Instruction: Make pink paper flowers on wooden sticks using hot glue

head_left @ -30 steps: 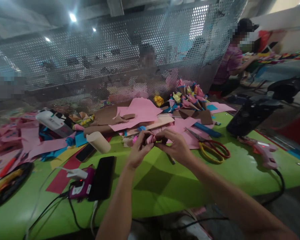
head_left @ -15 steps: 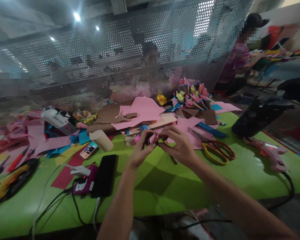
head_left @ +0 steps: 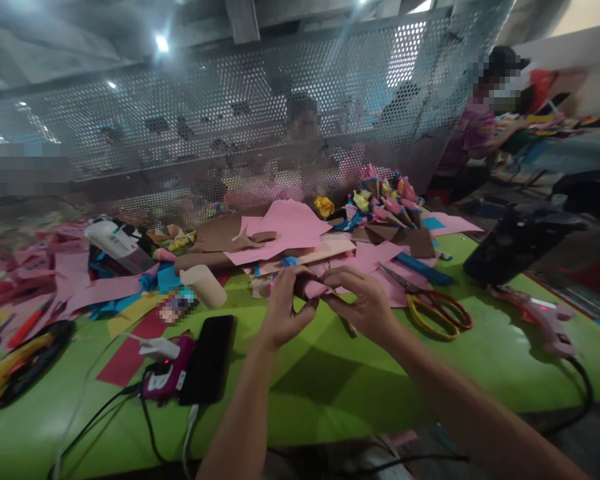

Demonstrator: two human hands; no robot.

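Between my two hands, over the green table (head_left: 330, 417), is a small pink paper piece (head_left: 316, 289), rolled or folded. My left hand (head_left: 287, 310) closes round its left side, with the thumb underneath. The fingertips of my right hand (head_left: 363, 303) pinch its right end. Part of the paper is hidden by my fingers. Just behind my hands lie pink paper sheets (head_left: 290, 227) over brown paper. Scissors (head_left: 433, 310) with yellow and red handles rest to the right of my right hand.
A black phone (head_left: 207, 360) and a purple power adapter (head_left: 170, 373) with cables lie at left. A beige paper tube (head_left: 205, 285) stands behind them. At right are a pink glue gun (head_left: 550, 320) and a black container (head_left: 520, 240). Paper flowers (head_left: 380, 200) pile up near the perforated metal screen (head_left: 180, 140).
My fingers have shifted on the pink paper, and its right end now shows as a smoother fold. The whole view has tilted slightly, so things sit a little lower.
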